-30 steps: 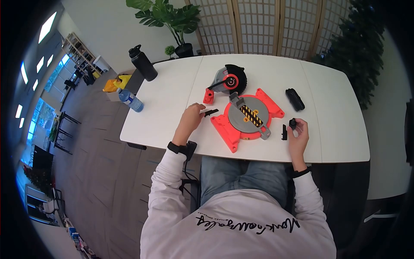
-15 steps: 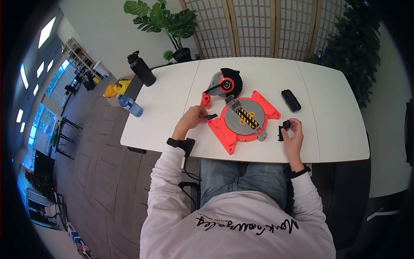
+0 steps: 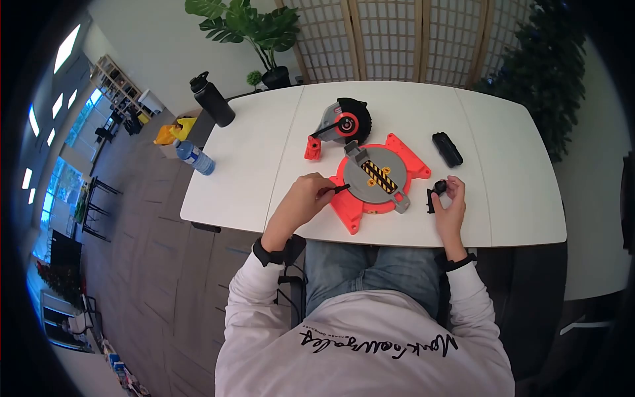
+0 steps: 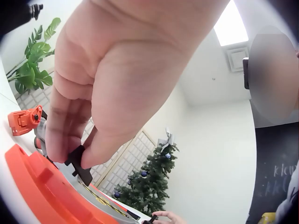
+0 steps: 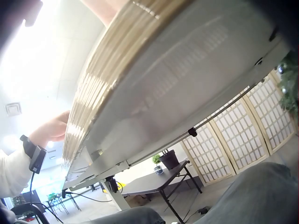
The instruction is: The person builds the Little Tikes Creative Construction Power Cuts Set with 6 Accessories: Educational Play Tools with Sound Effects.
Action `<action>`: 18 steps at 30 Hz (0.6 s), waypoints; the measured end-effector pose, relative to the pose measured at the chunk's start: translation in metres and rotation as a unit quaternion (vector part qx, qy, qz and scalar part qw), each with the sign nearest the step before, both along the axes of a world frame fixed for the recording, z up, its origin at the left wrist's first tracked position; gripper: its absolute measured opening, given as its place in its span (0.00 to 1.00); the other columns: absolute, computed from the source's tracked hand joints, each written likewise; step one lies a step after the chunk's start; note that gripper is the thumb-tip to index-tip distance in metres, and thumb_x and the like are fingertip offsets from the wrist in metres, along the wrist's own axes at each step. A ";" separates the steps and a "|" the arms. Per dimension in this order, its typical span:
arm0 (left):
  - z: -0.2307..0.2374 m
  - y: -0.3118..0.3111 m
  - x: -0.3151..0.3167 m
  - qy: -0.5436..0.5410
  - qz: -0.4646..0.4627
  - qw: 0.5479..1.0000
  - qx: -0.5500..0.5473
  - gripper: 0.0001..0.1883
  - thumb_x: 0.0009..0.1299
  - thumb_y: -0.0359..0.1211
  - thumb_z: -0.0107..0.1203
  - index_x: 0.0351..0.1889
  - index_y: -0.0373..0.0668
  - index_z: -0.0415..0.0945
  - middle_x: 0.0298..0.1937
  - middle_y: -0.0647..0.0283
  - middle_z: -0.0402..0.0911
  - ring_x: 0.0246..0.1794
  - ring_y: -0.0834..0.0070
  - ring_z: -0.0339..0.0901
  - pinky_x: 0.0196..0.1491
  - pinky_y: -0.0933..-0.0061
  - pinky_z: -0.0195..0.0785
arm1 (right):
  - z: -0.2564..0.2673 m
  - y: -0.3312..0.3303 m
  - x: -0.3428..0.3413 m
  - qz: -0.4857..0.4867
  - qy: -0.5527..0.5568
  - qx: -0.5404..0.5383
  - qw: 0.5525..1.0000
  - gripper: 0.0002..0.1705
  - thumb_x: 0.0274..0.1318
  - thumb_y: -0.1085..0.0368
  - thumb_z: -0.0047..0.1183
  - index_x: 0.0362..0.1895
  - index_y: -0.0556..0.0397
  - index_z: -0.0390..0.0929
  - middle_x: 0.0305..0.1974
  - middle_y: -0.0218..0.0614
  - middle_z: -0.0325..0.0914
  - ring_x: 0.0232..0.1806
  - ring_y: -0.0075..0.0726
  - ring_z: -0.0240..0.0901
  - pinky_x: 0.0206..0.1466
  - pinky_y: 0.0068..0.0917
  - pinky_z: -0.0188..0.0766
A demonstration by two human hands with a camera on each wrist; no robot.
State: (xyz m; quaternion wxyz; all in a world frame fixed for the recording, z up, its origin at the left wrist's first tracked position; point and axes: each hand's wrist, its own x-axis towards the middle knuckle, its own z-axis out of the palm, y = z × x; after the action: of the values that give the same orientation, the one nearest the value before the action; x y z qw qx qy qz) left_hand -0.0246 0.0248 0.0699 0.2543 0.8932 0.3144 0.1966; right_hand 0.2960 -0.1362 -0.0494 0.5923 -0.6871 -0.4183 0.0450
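"Where is the slim, black, plastic-looking piece [image 3: 341, 188]?"

"Pinched between thumb and fingertips in the left grip [image 3: 307, 197], closed to its thickness. It juts toward the counter's right edge, its long axis roughly along the near edge."

"And the orange-red base with its round grey disc [image 3: 357, 187]?"

"Rightward of that grip, which is nearer than the right grip [image 3: 452, 210]. The piece's tip overlaps the disc's left rim; contact, one cannot tell."

"The right?"

"Its fingers curl round a rounded black knob-like part [image 3: 440, 186], near the counter's right-hand near corner."

"The piece's look?"

"Dark, matte, with a stepped end."
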 end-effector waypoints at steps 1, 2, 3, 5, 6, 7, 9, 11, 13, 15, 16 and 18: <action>0.000 -0.001 -0.001 0.004 -0.001 1.000 0.009 0.10 0.69 0.24 0.64 0.47 0.32 0.88 0.39 0.51 0.87 0.36 0.62 0.87 0.44 0.67 0.81 | 0.000 0.000 -0.001 0.001 0.003 0.003 1.000 0.31 0.60 0.78 0.64 0.66 0.57 0.69 0.58 0.50 0.80 0.63 0.49 0.79 0.70 0.41 0.73; 0.000 -0.001 -0.002 0.008 -0.002 1.000 0.017 0.10 0.69 0.24 0.64 0.47 0.31 0.88 0.39 0.51 0.87 0.35 0.62 0.87 0.43 0.67 0.81 | -0.001 0.000 -0.001 0.002 0.007 0.005 1.000 0.31 0.60 0.78 0.64 0.66 0.57 0.69 0.58 0.51 0.80 0.63 0.49 0.79 0.70 0.41 0.73; 0.001 -0.001 -0.004 0.012 -0.002 1.000 0.027 0.10 0.68 0.23 0.64 0.46 0.32 0.88 0.39 0.51 0.86 0.35 0.61 0.87 0.43 0.66 0.81 | -0.001 0.000 0.000 0.001 0.006 0.004 1.000 0.31 0.60 0.78 0.64 0.66 0.57 0.69 0.58 0.51 0.80 0.63 0.49 0.79 0.70 0.41 0.73; 0.003 -0.001 -0.008 0.023 0.000 0.999 0.049 0.10 0.68 0.22 0.63 0.46 0.32 0.88 0.39 0.51 0.86 0.34 0.60 0.86 0.42 0.66 0.80 | -0.001 0.000 -0.001 0.000 0.005 0.001 1.000 0.31 0.60 0.78 0.64 0.66 0.57 0.69 0.58 0.51 0.80 0.62 0.49 0.79 0.69 0.41 0.73; 0.001 -0.001 -0.009 0.017 -0.006 0.999 0.048 0.10 0.68 0.22 0.63 0.46 0.32 0.88 0.39 0.50 0.86 0.34 0.59 0.86 0.42 0.65 0.80 | -0.001 0.000 -0.001 0.001 0.003 -0.001 1.000 0.31 0.60 0.78 0.64 0.66 0.57 0.69 0.57 0.51 0.80 0.62 0.49 0.79 0.69 0.41 0.73; -0.001 0.001 -0.010 0.011 -0.012 0.999 0.047 0.10 0.67 0.22 0.63 0.46 0.32 0.88 0.39 0.50 0.86 0.34 0.59 0.86 0.42 0.65 0.80 | 0.000 0.000 -0.001 0.002 0.001 -0.003 1.000 0.31 0.60 0.77 0.64 0.66 0.57 0.69 0.57 0.51 0.80 0.62 0.49 0.79 0.69 0.41 0.73; -0.003 0.003 -0.009 0.001 -0.019 0.999 0.043 0.10 0.67 0.22 0.63 0.45 0.32 0.89 0.39 0.50 0.85 0.34 0.58 0.85 0.41 0.64 0.79 | -0.001 0.001 0.000 0.005 -0.003 -0.003 1.000 0.31 0.60 0.77 0.65 0.66 0.57 0.68 0.57 0.50 0.80 0.62 0.49 0.79 0.69 0.41 0.73; -0.003 0.003 -0.004 -0.007 -0.026 0.999 0.036 0.10 0.67 0.21 0.63 0.45 0.33 0.89 0.39 0.50 0.85 0.34 0.56 0.85 0.41 0.64 0.79 | -0.002 0.001 0.002 0.005 -0.007 -0.002 1.000 0.32 0.60 0.77 0.65 0.66 0.57 0.68 0.57 0.50 0.80 0.62 0.48 0.79 0.69 0.40 0.73; -0.005 0.007 -0.001 0.000 -0.034 0.998 0.051 0.11 0.66 0.22 0.63 0.46 0.33 0.89 0.39 0.50 0.85 0.34 0.55 0.84 0.41 0.63 0.79 | -0.002 0.000 0.001 0.005 -0.002 0.001 1.000 0.32 0.60 0.77 0.65 0.66 0.57 0.68 0.58 0.50 0.80 0.61 0.48 0.79 0.69 0.40 0.73; -0.006 0.009 0.001 0.007 -0.036 0.998 0.058 0.12 0.66 0.22 0.63 0.47 0.33 0.89 0.39 0.50 0.85 0.34 0.55 0.84 0.41 0.62 0.78 | -0.002 0.000 0.001 0.005 -0.002 0.005 1.000 0.32 0.60 0.76 0.66 0.67 0.57 0.69 0.57 0.49 0.80 0.60 0.47 0.79 0.68 0.40 0.73; -0.006 0.010 0.003 0.010 -0.035 0.998 0.059 0.12 0.65 0.22 0.63 0.47 0.34 0.89 0.39 0.50 0.84 0.34 0.54 0.83 0.41 0.62 0.78 | -0.003 0.001 0.001 0.004 -0.005 0.010 1.000 0.32 0.59 0.75 0.66 0.67 0.56 0.69 0.56 0.48 0.81 0.59 0.46 0.80 0.68 0.39 0.73; -0.006 0.010 0.006 0.014 -0.038 0.997 0.062 0.13 0.65 0.22 0.63 0.47 0.34 0.89 0.39 0.49 0.84 0.34 0.54 0.83 0.41 0.61 0.78 | -0.005 0.002 0.002 0.003 -0.008 0.015 1.000 0.33 0.59 0.74 0.67 0.67 0.55 0.69 0.55 0.47 0.81 0.58 0.44 0.80 0.67 0.39 0.73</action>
State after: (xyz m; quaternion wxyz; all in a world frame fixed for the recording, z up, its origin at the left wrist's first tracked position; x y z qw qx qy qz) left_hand -0.0186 0.0351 0.0640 0.2008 0.9213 0.2712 0.1933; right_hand 0.2985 -0.1346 -0.0546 0.5992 -0.6769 -0.4260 0.0353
